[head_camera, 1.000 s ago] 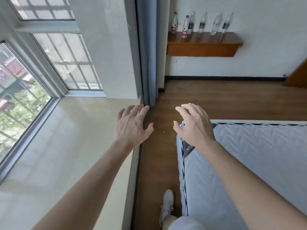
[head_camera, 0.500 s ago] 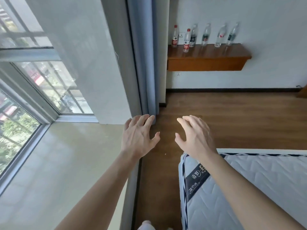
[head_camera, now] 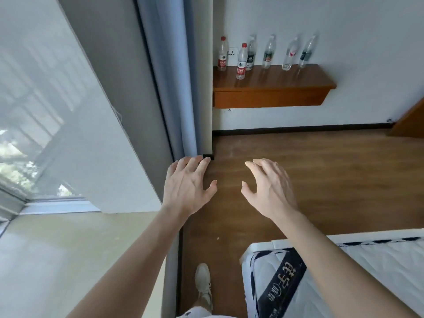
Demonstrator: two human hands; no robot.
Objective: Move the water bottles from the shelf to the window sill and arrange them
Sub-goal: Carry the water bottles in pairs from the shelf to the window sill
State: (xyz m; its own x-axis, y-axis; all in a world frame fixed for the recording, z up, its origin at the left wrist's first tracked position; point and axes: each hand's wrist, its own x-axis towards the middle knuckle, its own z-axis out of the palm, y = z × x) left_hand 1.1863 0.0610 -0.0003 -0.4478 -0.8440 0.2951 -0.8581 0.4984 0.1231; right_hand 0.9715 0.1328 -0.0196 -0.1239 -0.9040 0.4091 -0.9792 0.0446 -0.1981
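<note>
Hovering spread, empty: left hand (head_camera: pixel 187 188), right hand (head_camera: pixel 270 190); 6 water bottles (head_camera: pixel 241 63) upright on shelf (head_camera: pixel 286 82), well apart from both.

A blue-grey pleated curtain (head_camera: pixel 174 88) hangs to the brown wood-plank floor (head_camera: pixel 332 168) beside a sheer white window drape (head_camera: pixel 57 111). A white quilted mattress (head_camera: pixel 378 283) with a dark navy label (head_camera: pixel 282 278) fills the lower right corner, near a white shoe (head_camera: pixel 203 281). Dark skirting (head_camera: pixel 298 129) edges the white wall (head_camera: pixel 367 31).
</note>
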